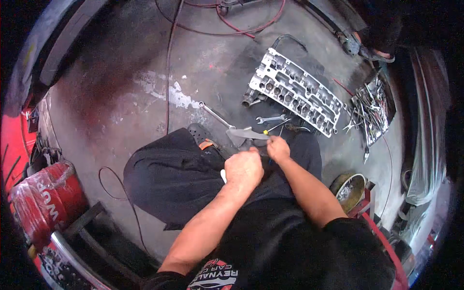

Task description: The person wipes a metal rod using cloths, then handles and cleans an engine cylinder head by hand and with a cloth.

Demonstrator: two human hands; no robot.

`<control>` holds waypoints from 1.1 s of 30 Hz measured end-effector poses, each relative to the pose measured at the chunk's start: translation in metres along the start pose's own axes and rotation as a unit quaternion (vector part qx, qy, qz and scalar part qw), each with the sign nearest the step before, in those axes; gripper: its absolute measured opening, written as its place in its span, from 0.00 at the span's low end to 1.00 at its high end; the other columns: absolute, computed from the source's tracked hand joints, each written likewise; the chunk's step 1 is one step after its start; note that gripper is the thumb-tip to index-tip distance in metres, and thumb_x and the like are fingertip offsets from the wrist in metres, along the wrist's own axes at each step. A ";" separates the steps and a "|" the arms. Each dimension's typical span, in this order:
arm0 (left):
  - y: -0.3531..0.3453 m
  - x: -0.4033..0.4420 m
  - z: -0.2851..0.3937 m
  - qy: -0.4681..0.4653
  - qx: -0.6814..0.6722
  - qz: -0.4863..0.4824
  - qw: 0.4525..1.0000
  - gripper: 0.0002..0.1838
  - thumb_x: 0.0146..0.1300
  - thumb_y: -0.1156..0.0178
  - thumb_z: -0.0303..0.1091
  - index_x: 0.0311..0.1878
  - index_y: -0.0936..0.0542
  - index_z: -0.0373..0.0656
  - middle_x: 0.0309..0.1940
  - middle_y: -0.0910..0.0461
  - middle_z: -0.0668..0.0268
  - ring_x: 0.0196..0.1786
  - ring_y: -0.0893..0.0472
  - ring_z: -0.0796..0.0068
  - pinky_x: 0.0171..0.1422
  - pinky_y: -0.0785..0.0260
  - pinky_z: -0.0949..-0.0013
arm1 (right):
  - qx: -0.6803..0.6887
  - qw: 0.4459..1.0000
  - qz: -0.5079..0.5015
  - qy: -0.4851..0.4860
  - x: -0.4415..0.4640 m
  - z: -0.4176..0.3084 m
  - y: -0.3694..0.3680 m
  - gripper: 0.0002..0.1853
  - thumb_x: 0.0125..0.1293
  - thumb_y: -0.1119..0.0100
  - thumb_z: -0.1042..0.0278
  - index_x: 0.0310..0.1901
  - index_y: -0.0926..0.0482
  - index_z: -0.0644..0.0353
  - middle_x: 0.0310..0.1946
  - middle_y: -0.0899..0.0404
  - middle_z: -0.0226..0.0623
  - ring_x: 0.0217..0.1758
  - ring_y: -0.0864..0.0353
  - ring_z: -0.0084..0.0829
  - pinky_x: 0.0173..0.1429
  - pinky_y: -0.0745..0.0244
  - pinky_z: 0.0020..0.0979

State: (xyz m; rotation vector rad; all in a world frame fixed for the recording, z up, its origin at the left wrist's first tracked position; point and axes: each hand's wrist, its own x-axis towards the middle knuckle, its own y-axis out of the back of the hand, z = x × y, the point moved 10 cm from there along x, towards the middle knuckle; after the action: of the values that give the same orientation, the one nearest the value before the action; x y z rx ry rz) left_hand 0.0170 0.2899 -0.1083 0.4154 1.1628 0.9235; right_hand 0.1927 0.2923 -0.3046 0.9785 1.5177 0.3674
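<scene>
Clenching the right hand (278,147) tightly on the end of a gray blade-shaped piece (249,135)! Balling the left hand (243,166) into a fist just beside it, with a white piece (223,176) peeking out at the edge; cannot tell the full grip. Looking mid-job, with a cylinder head (296,92) already loose on the floor (203,58) beyond the right hand, and an open-end wrench (271,118) plus a yellow-ended tool (274,127) between; cannot judge the amount left. Spotting a ring-ended wrench (216,116) ahead of the left hand, heaped hand tools (371,108) well right of the right hand. Reading "WUR" on the red drum (34,193), far left of the left hand, then "REYNAL" and "CAR CA", upside down on the black shirt (299,246), nearer than both hands.
</scene>
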 end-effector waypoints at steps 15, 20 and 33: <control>0.075 -0.086 -0.030 -0.101 -0.158 0.077 0.979 0.14 0.55 0.44 0.28 0.44 0.19 0.37 0.35 0.18 0.44 0.43 0.18 0.45 0.52 0.27 0.51 | -0.184 0.980 0.070 0.005 -0.066 0.024 0.057 0.15 0.58 0.43 0.67 0.47 0.17 0.53 0.48 0.20 0.46 0.57 0.23 0.46 0.60 0.26 0.43; 0.077 -0.095 -0.020 -0.100 -0.104 0.151 0.978 0.10 0.57 0.45 0.29 0.41 0.22 0.37 0.30 0.18 0.47 0.36 0.17 0.45 0.45 0.26 0.48 | -0.061 0.976 0.197 0.073 -0.053 0.014 0.069 0.18 0.59 0.41 0.66 0.52 0.20 0.50 0.47 0.22 0.43 0.58 0.26 0.43 0.60 0.27 0.41; -0.006 -0.009 -0.007 -0.042 -0.003 0.015 0.999 0.08 0.56 0.43 0.30 0.39 0.22 0.41 0.28 0.20 0.51 0.31 0.16 0.52 0.35 0.23 0.52 | -0.009 0.972 0.120 0.203 0.091 -0.067 0.012 0.07 0.59 0.42 0.64 0.36 0.16 0.51 0.37 0.21 0.42 0.47 0.22 0.45 0.50 0.23 0.43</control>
State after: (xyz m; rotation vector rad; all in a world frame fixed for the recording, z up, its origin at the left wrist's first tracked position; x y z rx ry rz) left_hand 0.0123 0.2776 -0.1099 0.4639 1.0787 0.9260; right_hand 0.1429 0.3876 -0.3415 1.1227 1.7601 0.7921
